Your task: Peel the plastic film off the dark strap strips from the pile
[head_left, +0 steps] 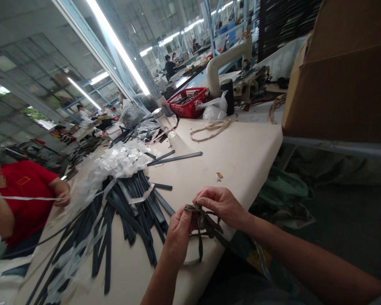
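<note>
My left hand (178, 233) and my right hand (220, 204) meet over the near edge of the pale work table (241, 152). Both pinch a tangled knot of dark olive strap (203, 222), whose loose loop hangs below my left hand. A pile of dark grey strips (131, 212) lies on the table just left of my hands. Behind the pile sits a heap of clear plastic wrappers (120, 161).
A person in a red shirt (25, 199) sits across at the left, pulling a white strip. A clear bottle (163, 120), red basket (189, 101), cord coil (211, 127) and sewing machine (238, 67) stand farther back. A cardboard box (343, 76) sits at right.
</note>
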{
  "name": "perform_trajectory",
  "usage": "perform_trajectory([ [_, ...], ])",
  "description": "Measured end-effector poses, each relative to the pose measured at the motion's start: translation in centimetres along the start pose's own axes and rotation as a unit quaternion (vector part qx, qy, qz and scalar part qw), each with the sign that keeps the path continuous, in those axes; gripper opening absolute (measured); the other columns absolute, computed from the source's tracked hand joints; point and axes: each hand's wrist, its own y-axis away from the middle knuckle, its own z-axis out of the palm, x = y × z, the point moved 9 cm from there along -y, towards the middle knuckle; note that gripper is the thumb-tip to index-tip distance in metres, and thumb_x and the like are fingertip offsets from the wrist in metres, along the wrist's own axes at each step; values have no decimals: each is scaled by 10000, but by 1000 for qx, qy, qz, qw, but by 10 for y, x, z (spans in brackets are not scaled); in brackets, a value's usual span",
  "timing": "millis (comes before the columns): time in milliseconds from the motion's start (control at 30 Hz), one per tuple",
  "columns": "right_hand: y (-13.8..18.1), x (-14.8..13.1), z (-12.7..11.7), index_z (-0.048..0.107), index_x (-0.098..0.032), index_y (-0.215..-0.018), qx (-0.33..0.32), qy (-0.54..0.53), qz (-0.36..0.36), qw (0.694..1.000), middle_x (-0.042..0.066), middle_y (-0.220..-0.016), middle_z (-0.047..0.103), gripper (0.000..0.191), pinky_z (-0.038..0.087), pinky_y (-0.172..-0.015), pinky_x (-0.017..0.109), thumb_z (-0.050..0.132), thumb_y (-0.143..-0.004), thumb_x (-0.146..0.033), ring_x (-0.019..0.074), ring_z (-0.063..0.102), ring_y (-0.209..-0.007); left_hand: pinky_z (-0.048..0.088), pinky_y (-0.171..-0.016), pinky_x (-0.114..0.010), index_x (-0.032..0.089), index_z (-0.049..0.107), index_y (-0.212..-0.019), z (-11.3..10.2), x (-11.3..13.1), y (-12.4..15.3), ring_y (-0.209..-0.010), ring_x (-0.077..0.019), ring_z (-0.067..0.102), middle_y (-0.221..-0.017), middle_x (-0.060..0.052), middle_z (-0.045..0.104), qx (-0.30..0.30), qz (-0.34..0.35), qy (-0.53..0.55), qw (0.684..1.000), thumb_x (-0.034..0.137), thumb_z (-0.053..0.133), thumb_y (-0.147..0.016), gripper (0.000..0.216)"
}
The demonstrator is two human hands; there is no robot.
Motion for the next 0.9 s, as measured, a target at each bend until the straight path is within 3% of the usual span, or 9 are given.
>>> perform_trajectory([
  [133, 0, -14, -22, 661, -168, -711, 56, 71, -53, 995, 51, -781, 681, 326, 470, -668, 299, 663, -853, -462, 181, 589, -712, 494, -697, -286, 140, 663, -822, 3, -6, 8, -696, -159, 606, -787, -57, 680, 5, -22, 16, 1000, 490, 543, -909, 380],
  [233, 0, -21, -41, 646, -178, -736, 104, 120, -83, 984, 48, -788, 669, 291, 452, -673, 306, 629, -879, -431, 188, 579, -721, 468, -746, -301, 159, 633, -732, 10, 4, 19, -735, -178, 597, -749, -58, 676, -7, 14, -43, 999, 463, 464, -949, 410],
  [433, 0, -33, -57, 633, -184, -726, 135, 188, -115, 966, 19, -714, 637, 245, 428, -671, 302, 611, -884, -369, 180, 561, -683, 397, -792, -284, 191, 677, -750, 20, 14, 40, -769, -185, 578, -754, -43, 661, -38, 61, -282, 957, 450, 392, -975, 447],
  [633, -2, -39, -65, 634, -190, -724, 168, 202, -138, 955, 18, -729, 662, 254, 459, -698, 303, 626, -872, -396, 188, 597, -709, 387, -733, -280, 202, 680, -709, 24, 16, 42, -703, -187, 550, -701, -42, 626, -52, 54, -337, 938, 467, 363, -973, 490],
  [700, -6, -43, -89, 621, -199, -730, 211, 196, -144, 947, 14, -717, 650, 287, 474, -679, 300, 619, -872, -449, 186, 597, -694, 392, -734, -279, 207, 689, -695, 22, 18, 48, -710, -194, 554, -696, -48, 626, -49, 56, -340, 938, 489, 385, -959, 492],
  [833, -7, -60, -171, 536, -231, -724, 366, 177, -162, 899, 0, -689, 585, 398, 486, -669, 309, 510, -882, -596, 177, 570, -663, 418, -746, -284, 210, 696, -652, 0, 15, 64, -725, -209, 573, -687, -60, 652, 12, 51, -305, 951, 526, 457, -920, 478],
  [900, -11, -64, -198, 568, -227, -701, 386, 189, -152, 890, -4, -654, 582, 381, 482, -640, 303, 634, -799, -589, 177, 563, -636, 429, -735, -294, 201, 671, -648, -12, 14, 68, -695, -205, 573, -671, -60, 661, 35, 42, -259, 964, 521, 473, -916, 462],
])
